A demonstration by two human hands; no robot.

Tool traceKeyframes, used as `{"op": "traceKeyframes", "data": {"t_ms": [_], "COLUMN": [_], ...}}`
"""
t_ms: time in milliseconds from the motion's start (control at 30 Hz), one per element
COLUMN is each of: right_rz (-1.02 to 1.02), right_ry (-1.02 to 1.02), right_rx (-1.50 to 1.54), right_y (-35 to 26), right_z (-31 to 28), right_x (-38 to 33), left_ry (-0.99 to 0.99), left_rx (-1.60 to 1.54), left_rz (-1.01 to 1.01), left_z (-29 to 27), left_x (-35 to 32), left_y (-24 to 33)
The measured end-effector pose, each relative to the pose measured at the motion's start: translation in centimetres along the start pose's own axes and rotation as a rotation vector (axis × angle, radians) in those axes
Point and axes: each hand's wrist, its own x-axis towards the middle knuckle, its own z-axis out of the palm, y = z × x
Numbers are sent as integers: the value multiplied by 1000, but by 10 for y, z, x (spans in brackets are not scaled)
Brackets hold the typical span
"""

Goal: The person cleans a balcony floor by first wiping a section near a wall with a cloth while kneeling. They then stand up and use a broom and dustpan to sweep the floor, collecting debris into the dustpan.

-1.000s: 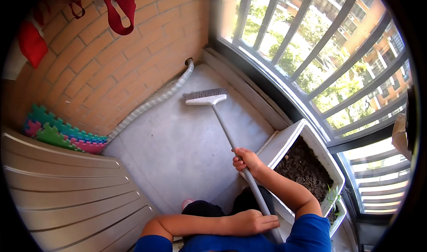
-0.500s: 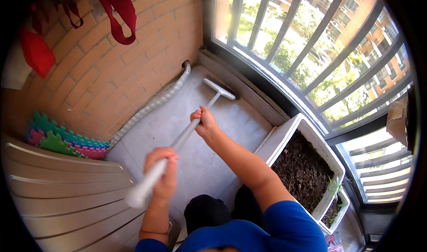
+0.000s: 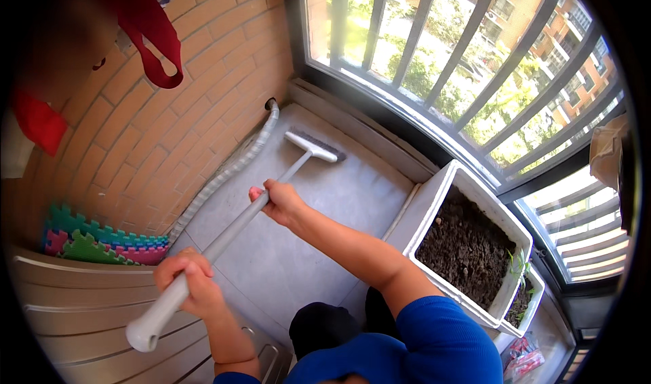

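Observation:
I hold a white broom [image 3: 234,226] with both hands over a grey balcony floor [image 3: 298,248]. My right hand [image 3: 279,202] grips the handle about midway, arm stretched forward. Nearer to me, my left hand [image 3: 188,282] is wrapped around the handle close to its top end. The broom head [image 3: 313,146] rests on the floor at the far end, near the corner under the railing. The handle runs slantwise from lower left to upper right.
A brick wall [image 3: 163,133] stands on the left with a ribbed grey hose [image 3: 227,170] along its foot. Coloured foam mats [image 3: 95,243] lean beside a beige plastic chair [image 3: 74,316]. White planters with soil [image 3: 468,245] line the railing [image 3: 434,65] on the right.
The broom has swung from my right side to my left, and its head has moved toward the far corner. My left hand took hold of the handle's top end; my right hand stays midway.

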Motion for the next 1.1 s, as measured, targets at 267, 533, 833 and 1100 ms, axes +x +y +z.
{"op": "traceKeyframes", "data": {"t_ms": [267, 533, 833, 1100], "right_rz": [-122, 196, -125, -125], "right_ry": [62, -173, 135, -13], "right_rx": [-166, -60, 11, -248], "right_y": [-28, 17, -49, -32], "right_z": [-31, -16, -94, -74], "right_x": [39, -87, -105, -21], "left_ry": [130, 91, -42, -57], "left_rx": [91, 84, -98, 169], "left_rz": [-250, 268, -111, -13], "left_z": [24, -37, 41, 30], "left_x": [-20, -23, -39, -75], "left_y": [-49, 55, 18, 0]}}
